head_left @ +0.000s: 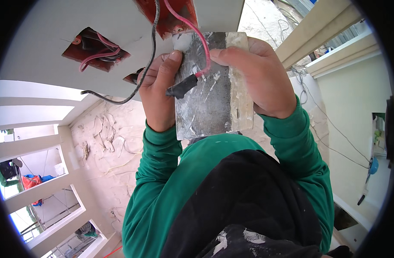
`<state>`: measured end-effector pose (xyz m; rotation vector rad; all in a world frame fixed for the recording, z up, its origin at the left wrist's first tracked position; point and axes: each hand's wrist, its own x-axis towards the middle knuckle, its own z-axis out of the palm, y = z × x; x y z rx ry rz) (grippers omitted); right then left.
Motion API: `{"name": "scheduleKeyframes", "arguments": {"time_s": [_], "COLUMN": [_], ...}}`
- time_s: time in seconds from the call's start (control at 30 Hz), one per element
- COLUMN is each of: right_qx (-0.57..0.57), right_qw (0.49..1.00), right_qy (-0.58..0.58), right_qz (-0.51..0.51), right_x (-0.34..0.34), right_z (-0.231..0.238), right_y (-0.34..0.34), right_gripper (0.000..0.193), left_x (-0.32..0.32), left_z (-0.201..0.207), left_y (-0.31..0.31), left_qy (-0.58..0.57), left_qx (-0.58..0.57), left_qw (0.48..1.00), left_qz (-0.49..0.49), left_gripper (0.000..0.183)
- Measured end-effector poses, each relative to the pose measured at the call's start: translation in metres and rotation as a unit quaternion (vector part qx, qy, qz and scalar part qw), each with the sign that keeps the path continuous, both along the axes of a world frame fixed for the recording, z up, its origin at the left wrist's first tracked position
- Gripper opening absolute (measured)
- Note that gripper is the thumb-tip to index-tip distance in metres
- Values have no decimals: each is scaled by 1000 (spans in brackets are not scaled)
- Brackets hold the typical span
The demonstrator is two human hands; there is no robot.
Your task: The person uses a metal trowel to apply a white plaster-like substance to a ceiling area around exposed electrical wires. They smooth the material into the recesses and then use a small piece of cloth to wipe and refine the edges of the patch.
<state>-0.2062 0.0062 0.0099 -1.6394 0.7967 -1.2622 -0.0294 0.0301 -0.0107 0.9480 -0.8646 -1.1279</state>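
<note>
- Two hands work together: left hand (159,92) pinches black tape (181,86) on the red wire (202,47).
- Right hand (257,79) grips a plaster-smeared trowel blade (210,105).

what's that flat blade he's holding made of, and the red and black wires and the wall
Flat blade: looks like sheet metal, grey and dully shiny, scratched and smeared with dried white filler. Red wire and black wire: smooth, flexible plastic-looking insulation; the red one's end is wrapped in matte black tape. Wall: probably plastered masonry, smooth white skim coat, with reddish recessed boxes cut into it.
</note>
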Motion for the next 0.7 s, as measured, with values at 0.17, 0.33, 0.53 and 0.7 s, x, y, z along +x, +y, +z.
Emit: {"name": "scheduleKeyframes", "arguments": {"time_s": [0.17,0.33,0.53,0.7], "right_qx": [-218,-233,-85,-301], "right_qw": [964,955,993,933], "right_qy": [145,174,73,190], "right_qz": [-47,-50,-24,-52], "right_x": [-3,-3,10,6], "right_z": [-1,4,-4,-4], "right_y": [-5,-8,-8,-13], "right_gripper": [17,19,19,20], "left_x": [4,5,23,28], "left_z": [-3,-6,-12,-6], "left_y": [1,5,-2,-1], "left_qy": [-16,-132,-148,-103], "left_qx": [-8,-14,-34,-11], "left_qw": [1000,990,988,995], "left_qz": [-5,47,28,-1], "left_gripper": [24,23,22,22]}}
